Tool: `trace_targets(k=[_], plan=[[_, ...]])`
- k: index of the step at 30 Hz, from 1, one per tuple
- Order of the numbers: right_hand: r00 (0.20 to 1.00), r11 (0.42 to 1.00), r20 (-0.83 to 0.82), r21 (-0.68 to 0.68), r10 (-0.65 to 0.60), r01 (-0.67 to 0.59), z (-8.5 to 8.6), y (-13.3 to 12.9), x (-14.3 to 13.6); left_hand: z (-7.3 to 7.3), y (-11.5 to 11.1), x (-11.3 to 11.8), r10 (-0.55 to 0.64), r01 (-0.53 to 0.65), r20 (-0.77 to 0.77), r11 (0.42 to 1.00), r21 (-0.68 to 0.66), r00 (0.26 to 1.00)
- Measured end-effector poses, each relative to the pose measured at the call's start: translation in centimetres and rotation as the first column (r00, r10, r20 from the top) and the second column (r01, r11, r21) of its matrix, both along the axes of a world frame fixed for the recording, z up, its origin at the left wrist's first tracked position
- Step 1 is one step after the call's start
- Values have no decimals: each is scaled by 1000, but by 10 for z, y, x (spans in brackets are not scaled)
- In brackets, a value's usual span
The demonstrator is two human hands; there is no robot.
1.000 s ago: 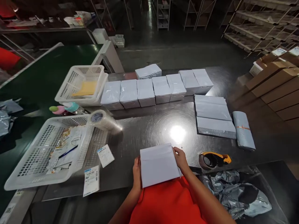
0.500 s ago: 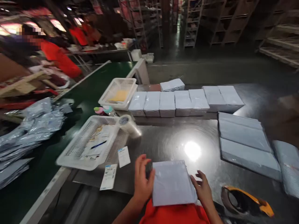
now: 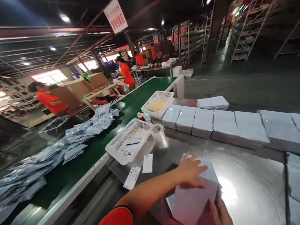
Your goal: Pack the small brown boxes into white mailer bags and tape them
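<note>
I see the white box-shaped block (image 3: 193, 200) tilted, long axis unclear; my left hand (image 3: 192, 172) spreads open on top, my right hand (image 3: 220, 212) touches its near right side, grip unclear.

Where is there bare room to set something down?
The steel table right of the held block, bordered by white packs and the right-hand flat stack; also the green belt between bagged parcels and front basket. Crowded: the table's left, with tape roll and paper slips.
</note>
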State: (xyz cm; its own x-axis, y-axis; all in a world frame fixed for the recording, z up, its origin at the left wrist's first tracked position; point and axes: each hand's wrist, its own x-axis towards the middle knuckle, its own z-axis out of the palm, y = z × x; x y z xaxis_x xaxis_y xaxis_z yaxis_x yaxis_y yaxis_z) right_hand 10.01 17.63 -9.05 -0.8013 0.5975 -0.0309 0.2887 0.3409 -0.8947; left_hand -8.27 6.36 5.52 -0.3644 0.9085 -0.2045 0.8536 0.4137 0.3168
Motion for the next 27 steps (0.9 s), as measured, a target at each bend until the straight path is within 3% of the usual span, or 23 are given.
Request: trace_targets(k=[3,6,8,10,12,14,16,18,20,23,27], plan=[[999,991,4,-122,-45,46,1,12,-43,-24,52,-41,161,-160,1,983,-94,987],[998,977,28,-204,-52,57,-12,32,-42,-57,81,-47,212,-216,-51,974,-75,976],[992,984,37,-126,-118,122,-24,48,0,-80,83,-35,222,-227,-89,972,-51,971],[974,971,48,106,-221,215,-32,60,70,-100,75,-24,225,-231,-121,972,-42,967],[945,889,122,395,-302,233,-35,63,152,-116,66,-19,196,-205,-142,978,-50,970],[906,791,260,599,-335,121,-36,58,224,-130,60,-21,212,-217,-228,976,1,950],[864,732,401,679,-303,-58,-40,54,274,-140,56,-22,195,-194,-301,980,33,933],[828,688,493,700,-269,-193,-47,57,299,-145,52,-21,185,-178,-346,983,51,920],[799,664,528,711,-287,-231,-52,67,308,-145,49,-20,180,-169,-361,984,61,915],[801,682,503,712,-325,-170,-46,86,314,-143,48,-19,182,-169,-371,983,66,911],[772,761,501,648,-391,-34,-22,90,299,-143,49,-19,195,-191,-399,980,52,896]])
